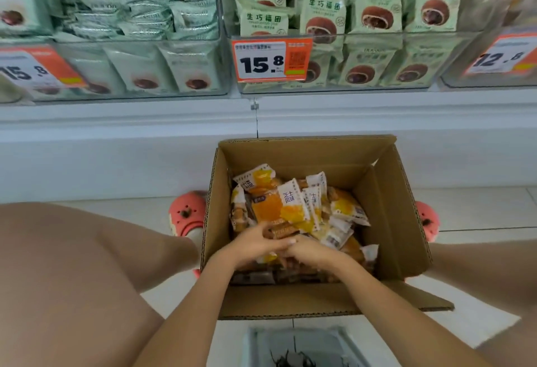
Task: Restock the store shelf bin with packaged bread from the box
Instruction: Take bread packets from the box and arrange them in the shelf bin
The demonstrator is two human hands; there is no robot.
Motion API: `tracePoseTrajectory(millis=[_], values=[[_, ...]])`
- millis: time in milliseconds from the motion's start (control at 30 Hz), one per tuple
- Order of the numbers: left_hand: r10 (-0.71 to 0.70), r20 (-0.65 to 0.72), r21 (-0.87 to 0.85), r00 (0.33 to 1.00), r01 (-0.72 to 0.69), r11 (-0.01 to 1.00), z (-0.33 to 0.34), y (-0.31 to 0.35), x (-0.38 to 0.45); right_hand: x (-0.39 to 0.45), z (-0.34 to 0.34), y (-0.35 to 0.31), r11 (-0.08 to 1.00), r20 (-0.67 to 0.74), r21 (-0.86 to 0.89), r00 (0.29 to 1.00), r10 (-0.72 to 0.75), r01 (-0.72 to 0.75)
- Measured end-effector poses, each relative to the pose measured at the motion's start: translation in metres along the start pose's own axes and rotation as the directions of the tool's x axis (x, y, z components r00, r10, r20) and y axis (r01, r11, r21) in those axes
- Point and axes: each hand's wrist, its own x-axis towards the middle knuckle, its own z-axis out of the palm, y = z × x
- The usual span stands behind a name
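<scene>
An open cardboard box [386,198] stands on the floor between my feet, holding several yellow-and-white bread packets [290,204]. Both my hands are inside it, close together over the near part of the pile. My left hand [255,246] curls its fingers round a packet with brown print. My right hand [308,253] touches the left hand's fingers and grips packets beneath it. Above, clear shelf bins [377,87] hold pale green packets [322,18] of chocolate buns.
Orange price tags [271,60] reading 15.8 hang on the bin fronts, and a 12.8 tag [499,57] is at the right. A white shelf ledge [145,122] runs below the bins. My knees flank the box; pink clogs [187,212] rest on white tiles.
</scene>
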Motion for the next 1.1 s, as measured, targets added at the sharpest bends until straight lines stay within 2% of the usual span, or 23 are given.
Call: tracePoseTrajectory(millis=[67, 167, 233, 267, 333, 400, 433, 467, 500, 567, 600, 633, 667, 733, 800, 833, 900, 967, 1000, 1033, 1100], values=[[0.074, 0.007, -0.061, 0.997, -0.074, 0.995, -0.005, 0.013, 0.000, -0.020, -0.014, -0.007, 0.976, -0.075, 0.205, 0.995, -0.060, 0.074], [0.133, 0.132, 0.135, 0.982, -0.150, 0.979, 0.000, 0.027, -0.004, -0.037, -0.036, -0.015, 0.920, -0.172, 0.336, 0.973, -0.153, 0.204], [0.215, 0.042, 0.265, 0.976, -0.219, 0.939, 0.009, 0.030, -0.006, -0.045, -0.041, -0.020, 0.926, -0.193, 0.304, 0.966, -0.171, 0.225], [0.256, -0.024, 0.272, 0.966, -0.240, 0.932, 0.013, 0.032, -0.008, -0.049, -0.041, -0.022, 0.933, -0.215, 0.272, 0.960, -0.179, 0.235], [0.295, -0.095, 0.182, 0.951, -0.275, 0.944, 0.015, 0.036, -0.014, -0.059, -0.042, -0.026, 0.931, -0.315, 0.202, 0.920, -0.233, 0.305], [0.249, -0.066, -0.032, 0.966, -0.251, 0.967, 0.011, 0.041, -0.019, -0.066, -0.050, -0.021, 0.923, -0.512, 0.087, 0.812, -0.281, 0.374], [0.216, -0.051, -0.146, 0.975, -0.221, 0.964, 0.008, 0.044, -0.023, -0.069, -0.058, -0.015, 0.925, -0.597, 0.042, 0.752, -0.280, 0.378], [0.190, -0.039, -0.244, 0.981, -0.194, 0.950, 0.005, 0.048, -0.027, -0.073, -0.064, -0.008, 0.933, -0.646, 0.032, 0.720, -0.254, 0.358], [0.173, -0.022, -0.347, 0.985, -0.170, 0.923, 0.003, 0.052, -0.031, -0.078, -0.070, -0.001, 0.940, -0.640, 0.079, 0.740, -0.208, 0.332], [0.149, 0.022, -0.551, 0.989, -0.112, 0.827, 0.001, 0.058, -0.034, -0.087, -0.074, 0.011, 0.912, -0.508, 0.293, 0.855, -0.106, 0.287], [0.136, 0.039, -0.629, 0.990, -0.081, 0.773, 0.002, 0.062, -0.036, -0.092, -0.072, 0.012, 0.872, -0.451, 0.383, 0.885, -0.112, 0.305], [0.122, 0.045, -0.683, 0.991, -0.059, 0.728, 0.003, 0.065, -0.038, -0.095, -0.071, 0.010, 0.841, -0.466, 0.400, 0.871, -0.156, 0.365], [0.116, 0.047, -0.712, 0.992, -0.048, 0.701, 0.004, 0.068, -0.038, -0.097, -0.069, 0.006, 0.824, -0.533, 0.358, 0.821, -0.205, 0.439], [0.112, 0.039, -0.740, 0.993, -0.047, 0.671, 0.008, 0.072, -0.040, -0.099, -0.067, -0.004, 0.839, -0.692, 0.167, 0.667, -0.274, 0.518], [0.104, 0.022, -0.763, 0.994, -0.051, 0.645, 0.011, 0.076, -0.040, -0.099, -0.065, -0.008, 0.827, -0.762, 0.153, 0.598, -0.250, 0.541], [0.095, 0.003, -0.769, 0.995, -0.059, 0.637, 0.013, 0.077, -0.039, -0.099, -0.064, -0.007, 0.792, -0.764, 0.257, 0.619, -0.184, 0.553], [0.057, -0.056, -0.750, 0.997, -0.080, 0.656, 0.016, 0.081, -0.035, -0.101, -0.064, -0.003, 0.654, -0.714, 0.513, 0.700, -0.035, 0.556], [-0.007, -0.103, -0.686, 0.995, -0.066, 0.725, 0.019, 0.088, -0.032, -0.103, -0.064, -0.002, 0.543, -0.705, 0.607, 0.708, 0.032, 0.580], [-0.031, -0.122, -0.649, 0.992, -0.056, 0.759, 0.021, 0.090, -0.030, -0.102, -0.063, -0.002, 0.544, -0.755, 0.568, 0.654, 0.046, 0.618], [-0.039, -0.140, -0.624, 0.989, -0.057, 0.780, 0.023, 0.091, -0.029, -0.101, -0.062, -0.002, 0.590, -0.831, 0.469, 0.555, 0.043, 0.657], [0.006, -0.184, -0.593, 0.983, -0.116, 0.797, 0.028, 0.095, -0.028, -0.101, -0.061, -0.004, 0.744, -0.955, 0.141, 0.287, -0.072, 0.654]])
